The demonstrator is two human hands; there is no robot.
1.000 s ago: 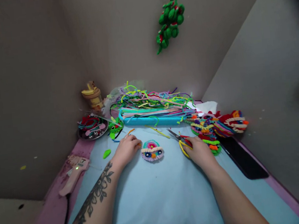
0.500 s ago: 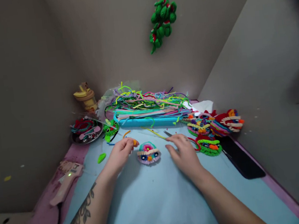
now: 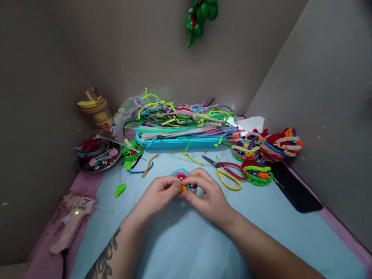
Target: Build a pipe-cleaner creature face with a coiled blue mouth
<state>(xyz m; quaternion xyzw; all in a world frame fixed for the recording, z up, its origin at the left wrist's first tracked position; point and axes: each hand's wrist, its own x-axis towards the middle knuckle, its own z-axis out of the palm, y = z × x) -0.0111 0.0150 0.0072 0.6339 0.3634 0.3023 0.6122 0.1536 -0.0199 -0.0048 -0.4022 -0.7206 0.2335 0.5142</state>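
Note:
My left hand (image 3: pixel 160 195) and my right hand (image 3: pixel 206 194) meet over the middle of the light blue mat (image 3: pixel 192 255). Their fingertips pinch a small orange pipe-cleaner piece (image 3: pixel 184 187) together. Right behind the fingers lies a round pipe-cleaner figure (image 3: pixel 180 174), pink and teal, mostly hidden by them. Both hands have the fingers curled in a pinch. Scissors (image 3: pixel 225 169) with red and yellow handles lie on the mat just right of my right hand, apart from it.
A blue tray (image 3: pixel 186 143) piled with loose pipe cleaners stands at the back. Finished pipe-cleaner figures (image 3: pixel 264 150) cluster at the right, beside a black phone (image 3: pixel 294 185). At the left are a metal dish (image 3: pixel 97 155), a pink glue gun (image 3: pixel 71 222) and a green leaf piece (image 3: pixel 120 190).
My right hand let go of the scissors and moved left. My left hand picked up the orange piece. Both hands came together in front of the round figure.

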